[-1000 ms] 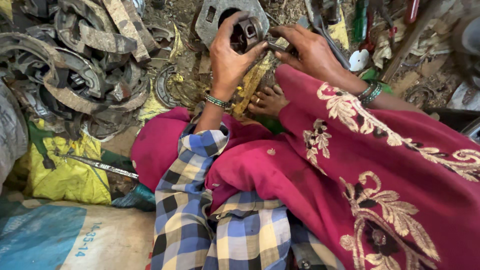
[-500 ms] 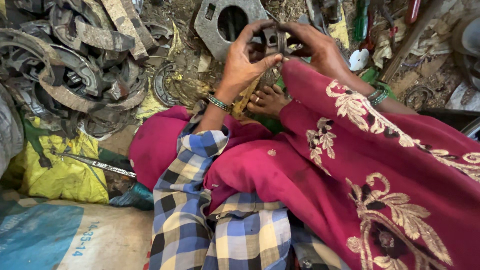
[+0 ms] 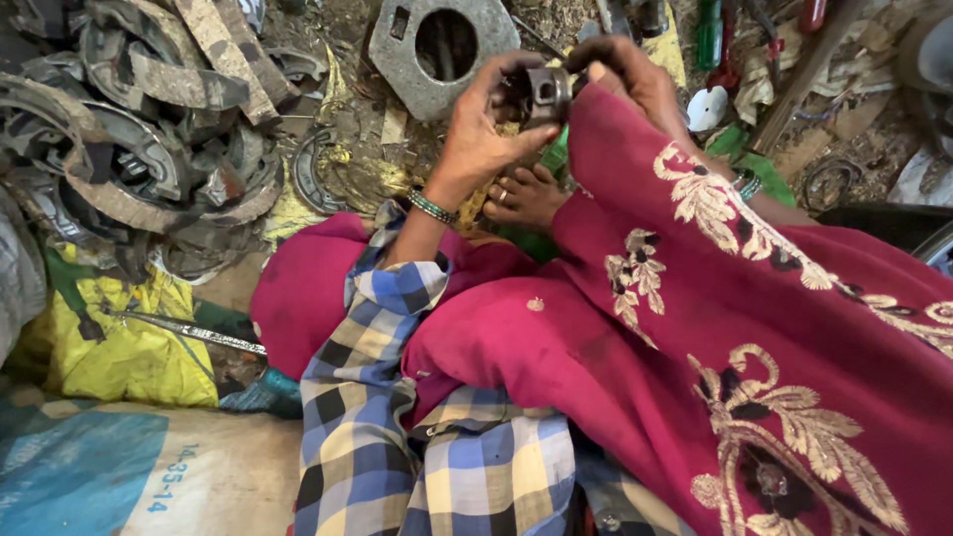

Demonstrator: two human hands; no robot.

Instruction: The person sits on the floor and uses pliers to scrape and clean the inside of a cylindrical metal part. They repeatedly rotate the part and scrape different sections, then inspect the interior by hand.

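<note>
My left hand [image 3: 483,139] and my right hand [image 3: 627,74] meet at the top middle and both grip a small dark metal part [image 3: 544,94], roughly cylindrical with a square opening. The left thumb and fingers wrap its left side; the right fingers cover its right side and top. Just behind the hands a grey metal plate [image 3: 397,60] with a large round hole lies on the dirty ground. My bare foot [image 3: 526,197] rests below the hands. A magenta embroidered cloth [image 3: 715,328] drapes my right arm and lap.
A pile of worn curved brake shoes [image 3: 139,149] fills the left side. A yellow bag [image 3: 119,347] with a metal rod [image 3: 189,333] across it lies lower left, above a printed sack [image 3: 129,476]. Screwdrivers and scrap [image 3: 735,50] clutter the top right.
Both hands lifted the small dark part off the grey plate and drew it toward me; the plate's round hole is now uncovered.
</note>
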